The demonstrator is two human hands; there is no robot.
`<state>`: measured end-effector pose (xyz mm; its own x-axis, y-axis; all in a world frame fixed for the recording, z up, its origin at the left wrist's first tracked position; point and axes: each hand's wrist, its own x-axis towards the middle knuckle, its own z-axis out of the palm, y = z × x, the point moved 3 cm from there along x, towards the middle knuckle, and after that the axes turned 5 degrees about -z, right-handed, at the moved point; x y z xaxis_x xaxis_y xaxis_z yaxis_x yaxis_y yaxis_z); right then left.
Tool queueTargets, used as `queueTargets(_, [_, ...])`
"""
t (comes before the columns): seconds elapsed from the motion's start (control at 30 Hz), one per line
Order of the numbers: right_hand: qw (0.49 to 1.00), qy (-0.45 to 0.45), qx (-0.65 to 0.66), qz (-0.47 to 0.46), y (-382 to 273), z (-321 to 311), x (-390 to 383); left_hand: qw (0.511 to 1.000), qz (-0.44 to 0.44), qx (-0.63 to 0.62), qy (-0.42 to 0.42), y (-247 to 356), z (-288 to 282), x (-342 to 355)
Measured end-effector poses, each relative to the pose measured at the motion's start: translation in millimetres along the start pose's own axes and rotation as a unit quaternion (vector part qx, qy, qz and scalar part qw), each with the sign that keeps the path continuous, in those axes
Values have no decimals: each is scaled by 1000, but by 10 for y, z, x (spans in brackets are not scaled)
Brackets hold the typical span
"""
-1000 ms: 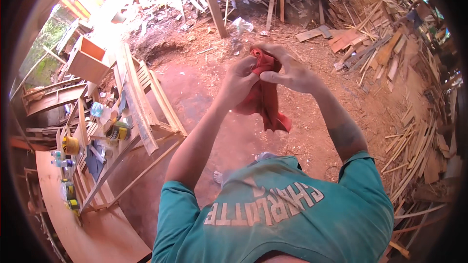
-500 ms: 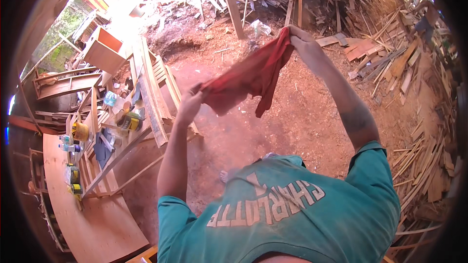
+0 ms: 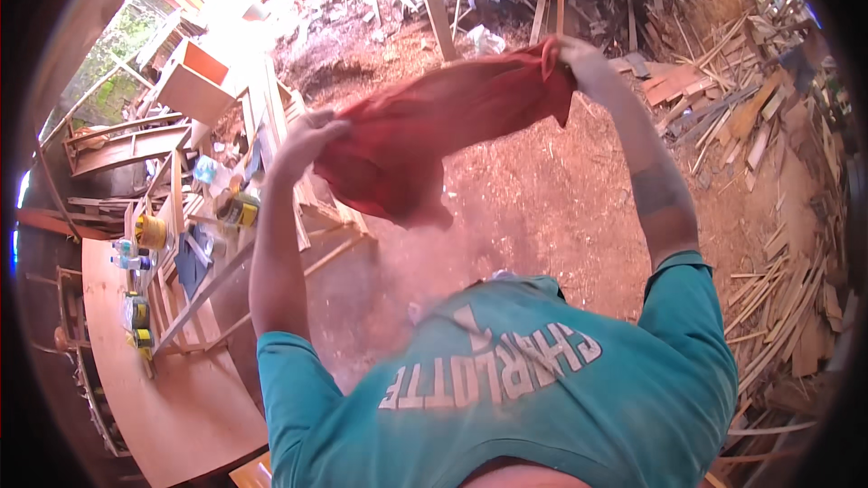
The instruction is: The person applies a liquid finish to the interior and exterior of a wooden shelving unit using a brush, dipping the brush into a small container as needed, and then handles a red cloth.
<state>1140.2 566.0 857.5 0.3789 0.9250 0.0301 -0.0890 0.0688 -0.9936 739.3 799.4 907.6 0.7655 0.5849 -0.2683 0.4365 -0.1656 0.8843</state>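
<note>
A red cloth (image 3: 443, 113) is stretched in the air between my two hands, its lower edge hanging loose and blurred. My left hand (image 3: 310, 137) is closed on its left end. Farther off and higher up, my right hand (image 3: 586, 68) grips the opposite end, with the fingers partly hidden by the cloth. Both arms reach out in front of me, over the dusty ground. What kind of cloth or garment it is, I cannot make out.
A wooden sheet (image 3: 172, 398) lies at the left, with cans (image 3: 137, 312) and bottles (image 3: 132, 256) beside a slatted wooden frame (image 3: 280, 154). An open wooden box (image 3: 194, 81) stands beyond. Scrap wood is heaped at the right (image 3: 787, 289) and far side. Reddish, sawdust-strewn ground (image 3: 542, 208) lies ahead.
My hands have moved apart, the left one up and to the left, the right slightly rightward. The red cloth is now spread wider and swings out farther to the left.
</note>
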Motion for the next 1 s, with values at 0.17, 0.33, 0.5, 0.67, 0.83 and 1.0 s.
queueTargets(0.17, [990, 100, 69, 71, 629, 113, 86, 975, -115, -188, 4, -580, 419, 330])
queueTargets(0.33, [966, 151, 209, -5, 105, 510, -274, 900, -18, -435, -15, -273, 728, 132])
queueTargets(0.5, [938, -114, -270, -185, -177, 1899, -889, 813, -51, -564, -136, -436, 1465, -217])
queueTargets(0.67, [919, -122, -236, -291, 658, 2232, -1480, 886, -102, -444, -85, -690, 1701, -357])
queueTargets(0.83, [975, -180, -127, -26, 1523, 1805, -1478, 899, -127, -419, 17, -1097, 1566, -989])
queueTargets(1.0, [947, -267, -179, 29, 2415, 2133, -1041, 879, -154, -444, 82, -1171, 1410, -1766])
